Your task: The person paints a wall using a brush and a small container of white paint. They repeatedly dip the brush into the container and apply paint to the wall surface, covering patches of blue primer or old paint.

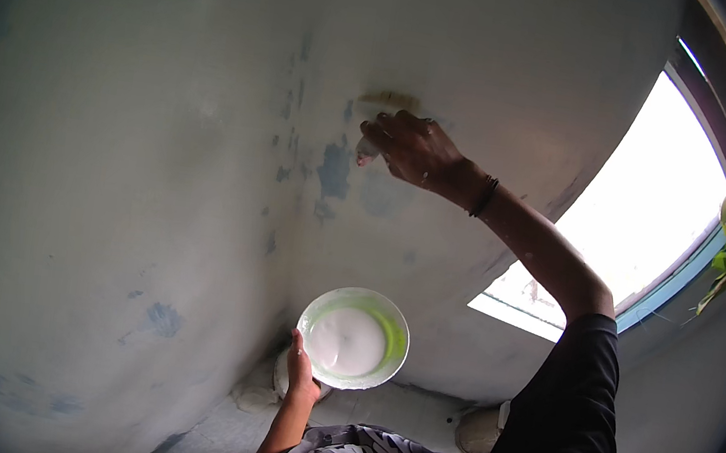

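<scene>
My left hand (pixel 301 366) grips the rim and side of a green plastic bowl (pixel 398 338). White liquid that looks like paint (pixel 348 341) fills its lower part. Raised against the wall, my right hand (pixel 414 147) is closed around the handle of a wide paintbrush (pixel 388 99). The bristles meet the pale wall (pixel 359 253) just above my knuckles, and my fingers hide most of the handle. Beside and below the brush, bluish-grey patches (pixel 334 171) show on the wall near the corner.
A bright window opening (pixel 642 194) with a light blue frame edge (pixel 678 285) lies to the right, behind my forearm. Down on the floor (pixel 353 404) stand a white container (pixel 280 374), partly hidden by my left hand, and a brownish cylindrical container (pixel 477 430). Another wall (pixel 153 199) rises at left.
</scene>
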### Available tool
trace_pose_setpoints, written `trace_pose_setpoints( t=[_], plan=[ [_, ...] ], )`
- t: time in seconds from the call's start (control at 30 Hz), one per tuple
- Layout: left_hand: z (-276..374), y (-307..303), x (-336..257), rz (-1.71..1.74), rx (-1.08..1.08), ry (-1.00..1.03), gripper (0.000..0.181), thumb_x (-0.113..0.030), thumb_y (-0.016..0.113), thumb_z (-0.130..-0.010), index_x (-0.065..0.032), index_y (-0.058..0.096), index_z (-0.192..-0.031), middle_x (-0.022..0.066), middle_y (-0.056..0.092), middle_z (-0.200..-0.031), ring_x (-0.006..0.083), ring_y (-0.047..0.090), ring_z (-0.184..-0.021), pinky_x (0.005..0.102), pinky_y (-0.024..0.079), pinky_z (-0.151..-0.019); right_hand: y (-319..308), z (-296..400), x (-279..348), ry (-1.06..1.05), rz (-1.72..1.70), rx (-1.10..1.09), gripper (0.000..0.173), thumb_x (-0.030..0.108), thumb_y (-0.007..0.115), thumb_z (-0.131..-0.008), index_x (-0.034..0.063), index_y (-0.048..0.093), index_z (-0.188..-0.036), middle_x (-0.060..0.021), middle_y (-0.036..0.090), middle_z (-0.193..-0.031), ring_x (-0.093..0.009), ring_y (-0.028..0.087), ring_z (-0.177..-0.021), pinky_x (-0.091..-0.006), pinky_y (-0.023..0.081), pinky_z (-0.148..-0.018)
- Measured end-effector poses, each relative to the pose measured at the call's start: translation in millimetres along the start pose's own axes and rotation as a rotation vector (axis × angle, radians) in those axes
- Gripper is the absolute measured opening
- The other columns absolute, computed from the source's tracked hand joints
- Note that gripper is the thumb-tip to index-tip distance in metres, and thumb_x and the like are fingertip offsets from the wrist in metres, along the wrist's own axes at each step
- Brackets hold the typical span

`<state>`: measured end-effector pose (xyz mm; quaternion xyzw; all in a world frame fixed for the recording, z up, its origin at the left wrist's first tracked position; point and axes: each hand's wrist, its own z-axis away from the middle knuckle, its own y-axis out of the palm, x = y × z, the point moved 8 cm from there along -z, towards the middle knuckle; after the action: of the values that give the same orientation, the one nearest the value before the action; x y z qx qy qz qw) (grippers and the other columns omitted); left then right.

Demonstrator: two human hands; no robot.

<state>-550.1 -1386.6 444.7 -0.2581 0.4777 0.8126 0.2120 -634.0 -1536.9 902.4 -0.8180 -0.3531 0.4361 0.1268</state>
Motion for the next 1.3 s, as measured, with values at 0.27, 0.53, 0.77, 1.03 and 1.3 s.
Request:
trace_pose_setpoints(
  t=[0.27,0.53,0.77,1.03,1.3],
  plan=[
    [-25.8,-5.7,27.1,0.014,0.056,0.027,0.068,-0.056,0.037,-0.106,-0.0025,0.042,-0.148,0.013,0.051,-0.147,0.0274,0.053,-0.132,0.0418,0.045,-0.108,-147.3,-31.6,-155.7,0.409,0.117,-0.485,0.021,0.003,0.075,-0.078,0.0066,0.07,-0.098,-0.0105,0.073,-0.081,-0.029,0.073,-0.072,-0.0368,0.061,-0.065],
    [-22.7,-10.0,18.5,-0.024,-0.028,0.008,0.068,-0.056,0.037,-0.106,-0.0031,0.041,-0.149,0.0142,0.052,-0.146,0.0283,0.053,-0.132,0.0427,0.045,-0.108,29.1,25.6,15.9,-0.12,0.01,0.034,0.037,-0.004,0.065,-0.078,0.012,0.068,-0.111,-0.0053,0.07,-0.109,-0.025,0.069,-0.098,-0.0356,0.061,-0.084],
    [-25.4,-6.9,20.8,0.005,-0.005,-0.01,0.069,-0.057,0.037,-0.106,-0.004,0.04,-0.15,0.0139,0.051,-0.146,0.0282,0.053,-0.133,0.0431,0.046,-0.108,-57.0,-42.2,-103.6,0.364,-0.022,-0.25,0.03,-0.001,0.067,-0.084,0.0082,0.068,-0.112,-0.0107,0.074,-0.1,-0.019,0.071,-0.073,-0.0308,0.06,-0.065],
    [-36.4,-9.7,28.9,0.042,0.016,-0.021,0.068,-0.056,0.036,-0.106,-0.0044,0.041,-0.149,0.0128,0.051,-0.147,0.0279,0.053,-0.133,0.0434,0.046,-0.108,28.4,4.5,-10.2,-0.191,0.024,-0.116,0.029,-0.004,0.066,-0.081,0.0131,0.067,-0.105,-0.002,0.068,-0.121,-0.021,0.068,-0.109,-0.0365,0.061,-0.087],
    [-43.4,-26.1,25.8,0.039,-0.037,0.006,0.067,-0.057,0.035,-0.106,-0.0061,0.041,-0.15,0.0125,0.052,-0.146,0.028,0.053,-0.132,0.0438,0.047,-0.107,17.3,-53.6,-95.2,0.325,-0.151,0.009,0.028,0.002,0.062,-0.083,0.0025,0.067,-0.111,-0.0125,0.071,-0.107,-0.027,0.069,-0.096,-0.0361,0.058,-0.086]
  ],
)
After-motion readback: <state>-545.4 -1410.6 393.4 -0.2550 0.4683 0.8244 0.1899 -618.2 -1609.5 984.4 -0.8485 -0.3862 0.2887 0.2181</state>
